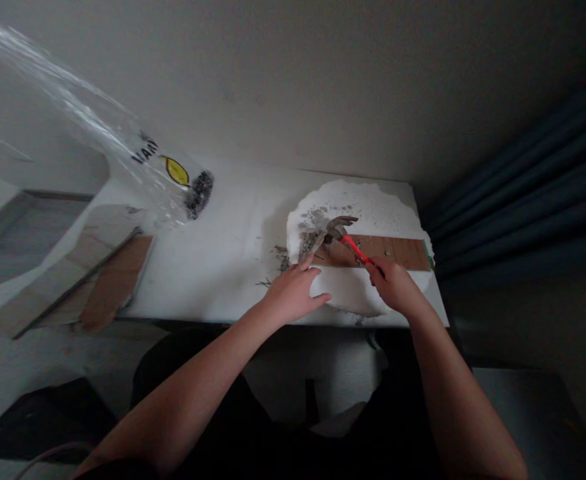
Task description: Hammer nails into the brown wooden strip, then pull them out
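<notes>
My right hand (391, 283) is closed round the red handle of a claw hammer (340, 232), whose metal head rests near the left end of a brown wooden board (397, 252). The board lies across a white foam slab (367, 200) speckled with grey debris. My left hand (293, 290) lies flat with its fingers spread on the slab's left edge, beside the board's end and close to the hammer head. Small nails and grit (279, 261) are scattered by its fingertips.
A white table (223, 253) stands against a pale wall. A clear plastic bag (137, 160) with dark contents and a yellow label sits at the back left. Wooden planks (103, 280) lie at the table's left edge. Dark blue curtains (523, 200) hang at right.
</notes>
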A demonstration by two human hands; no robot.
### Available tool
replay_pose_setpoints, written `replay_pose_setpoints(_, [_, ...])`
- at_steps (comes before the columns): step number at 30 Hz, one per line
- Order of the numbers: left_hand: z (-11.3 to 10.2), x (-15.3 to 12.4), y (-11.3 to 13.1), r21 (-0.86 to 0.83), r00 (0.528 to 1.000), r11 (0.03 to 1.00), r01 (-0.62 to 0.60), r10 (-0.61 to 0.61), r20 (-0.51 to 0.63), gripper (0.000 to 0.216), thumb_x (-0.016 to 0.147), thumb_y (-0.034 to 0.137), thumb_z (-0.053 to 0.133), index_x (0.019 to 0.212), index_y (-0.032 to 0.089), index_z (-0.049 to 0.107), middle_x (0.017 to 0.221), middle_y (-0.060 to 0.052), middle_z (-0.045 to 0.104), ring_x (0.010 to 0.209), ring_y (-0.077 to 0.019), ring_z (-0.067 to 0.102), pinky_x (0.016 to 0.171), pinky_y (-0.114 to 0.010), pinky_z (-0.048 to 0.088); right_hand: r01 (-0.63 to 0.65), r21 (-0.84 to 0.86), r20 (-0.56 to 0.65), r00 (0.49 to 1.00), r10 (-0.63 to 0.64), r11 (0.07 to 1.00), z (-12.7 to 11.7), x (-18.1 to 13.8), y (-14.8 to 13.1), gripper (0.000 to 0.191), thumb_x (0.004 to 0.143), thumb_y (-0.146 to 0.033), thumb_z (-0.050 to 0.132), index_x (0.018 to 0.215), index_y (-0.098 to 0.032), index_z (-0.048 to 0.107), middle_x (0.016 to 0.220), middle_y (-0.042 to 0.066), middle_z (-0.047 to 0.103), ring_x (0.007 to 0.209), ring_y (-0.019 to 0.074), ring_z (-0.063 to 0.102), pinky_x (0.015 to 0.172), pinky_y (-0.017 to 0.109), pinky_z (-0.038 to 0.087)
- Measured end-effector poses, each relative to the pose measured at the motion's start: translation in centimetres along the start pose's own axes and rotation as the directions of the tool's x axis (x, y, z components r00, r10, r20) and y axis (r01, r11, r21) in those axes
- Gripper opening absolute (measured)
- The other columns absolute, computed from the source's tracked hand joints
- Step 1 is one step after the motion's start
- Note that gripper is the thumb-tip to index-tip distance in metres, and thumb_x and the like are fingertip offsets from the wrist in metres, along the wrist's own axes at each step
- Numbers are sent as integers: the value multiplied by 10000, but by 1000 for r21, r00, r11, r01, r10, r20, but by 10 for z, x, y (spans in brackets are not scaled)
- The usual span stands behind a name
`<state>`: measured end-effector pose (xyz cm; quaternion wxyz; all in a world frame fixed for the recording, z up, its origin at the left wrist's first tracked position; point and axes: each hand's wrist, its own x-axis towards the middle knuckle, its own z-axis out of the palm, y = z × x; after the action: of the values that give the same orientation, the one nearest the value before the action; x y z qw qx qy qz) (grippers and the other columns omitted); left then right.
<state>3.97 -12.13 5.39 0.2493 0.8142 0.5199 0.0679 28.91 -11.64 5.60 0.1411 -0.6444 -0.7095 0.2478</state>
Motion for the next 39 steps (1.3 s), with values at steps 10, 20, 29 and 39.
replay_pose_setpoints(10, [8, 0, 2, 107, 999, 994, -30, 32, -16, 535, 865, 536, 629, 1288, 210, 606, 1544, -123, 457, 1269, -320, 580, 1048, -428, 493, -4, 19, 10, 1000, 4, 1000, 0, 1, 1, 355, 1008, -377, 403, 1053, -182, 697, 836, 76, 710, 648, 178, 587, 604, 277, 360])
replay_pose_setpoints(20, [13, 34, -13, 304, 958, 950, -72, 151, -244, 279, 971, 215, 450, 1192, 170, 614, 1173, -121, 662, 1126, -282, 585, 919, -441, 481, 4, -22, -9, 1000, -5, 1000, -1, 0, -1, 339, 1010, -362, 413, 1015, -183, 701, 813, 76, 713, 666, 185, 603, 613, 275, 366])
replay_pose_setpoints(29, [5, 59, -46, 191, 970, 966, -173, 201, -137, 243, 963, 218, 479, 1023, 199, 713, 1084, -81, 673, 974, -210, 655, 820, -335, 495, 11, -22, -8, 1000, -11, 1000, 0, 1, 3, 342, 1010, -369, 405, 954, -178, 684, 781, 75, 692, 651, 181, 585, 605, 274, 352])
replay_pose_setpoints(39, [3, 66, -61, 23, 948, 972, -232, 232, -217, 198, 934, 208, 517, 1026, 220, 693, 1011, -39, 699, 872, -158, 643, 755, -279, 472, 44, -12, -12, 999, -44, 999, 1, 3, 7, 332, 1011, -367, 407, 918, -190, 673, 761, 66, 681, 635, 177, 571, 604, 281, 339])
